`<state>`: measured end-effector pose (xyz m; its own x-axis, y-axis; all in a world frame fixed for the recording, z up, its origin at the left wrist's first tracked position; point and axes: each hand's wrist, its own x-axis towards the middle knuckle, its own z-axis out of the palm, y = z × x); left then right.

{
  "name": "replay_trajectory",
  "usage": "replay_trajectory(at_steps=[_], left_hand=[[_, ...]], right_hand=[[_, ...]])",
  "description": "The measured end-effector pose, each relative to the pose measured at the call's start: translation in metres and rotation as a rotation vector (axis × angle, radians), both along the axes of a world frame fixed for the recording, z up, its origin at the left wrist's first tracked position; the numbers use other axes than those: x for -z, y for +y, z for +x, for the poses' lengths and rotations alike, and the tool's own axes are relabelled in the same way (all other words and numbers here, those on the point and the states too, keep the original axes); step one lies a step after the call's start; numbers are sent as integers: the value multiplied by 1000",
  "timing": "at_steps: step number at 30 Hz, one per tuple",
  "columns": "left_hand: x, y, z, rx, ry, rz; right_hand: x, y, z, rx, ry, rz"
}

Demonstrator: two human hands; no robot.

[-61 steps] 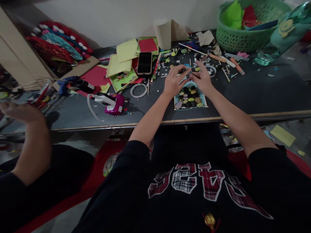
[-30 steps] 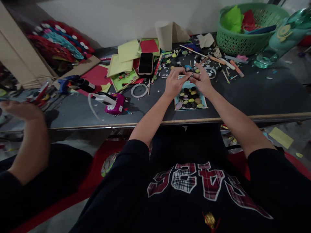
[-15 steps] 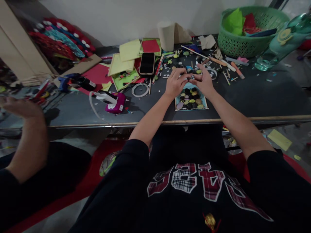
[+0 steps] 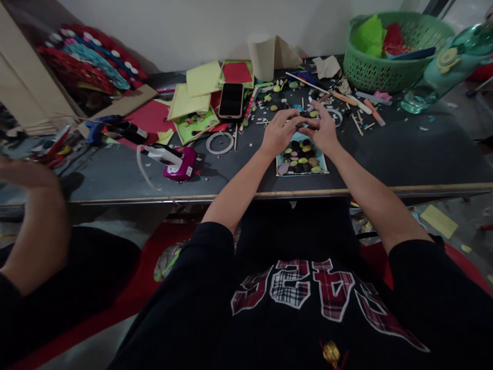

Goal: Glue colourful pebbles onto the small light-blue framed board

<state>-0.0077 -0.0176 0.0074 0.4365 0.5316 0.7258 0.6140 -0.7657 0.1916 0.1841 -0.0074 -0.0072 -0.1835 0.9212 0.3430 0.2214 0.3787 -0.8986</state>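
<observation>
My left hand (image 4: pixel 278 132) and my right hand (image 4: pixel 323 132) meet above the far part of a small blue tray (image 4: pixel 321 155) with a pale rim. Their fingers are bent and the fingertips come together. Something small and dark seems to sit between them, too small to name. Black, yellow-green, brown and mauve pebbles (image 4: pixel 303 160) fill the near part of the tray, close below my palms. The tray's far edge is partly hidden by my fingers. A clear tape roll (image 4: pixel 336 117) lies just beyond my right hand.
Left of me are a phone (image 4: pixel 231 100), a purple device (image 4: pixel 179 163) with a white cable, another tape roll (image 4: pixel 220 143) and a blue glue gun (image 4: pixel 98 128). Right stand a green basket (image 4: pixel 379 69) and a bottle (image 4: pixel 435 77). A co-worker's arm (image 4: pixel 40 216) is at far left.
The view has shifted slightly, so most things sit a little further left. My hands stay together over the tray, with small finger movements. The co-worker's arm has moved slightly left.
</observation>
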Motion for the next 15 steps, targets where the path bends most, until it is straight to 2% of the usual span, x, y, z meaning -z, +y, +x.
replay_trajectory(at_steps=[3, 10, 15], left_hand=[[-1, 2, -2, 7, 0, 10], [4, 5, -5, -10, -36, -124], [5, 4, -4, -16, 3, -89]], right_hand=[[5, 4, 1, -9, -1, 1], [2, 0, 2, -27, -5, -14], [2, -1, 3, 32, -86, 2]])
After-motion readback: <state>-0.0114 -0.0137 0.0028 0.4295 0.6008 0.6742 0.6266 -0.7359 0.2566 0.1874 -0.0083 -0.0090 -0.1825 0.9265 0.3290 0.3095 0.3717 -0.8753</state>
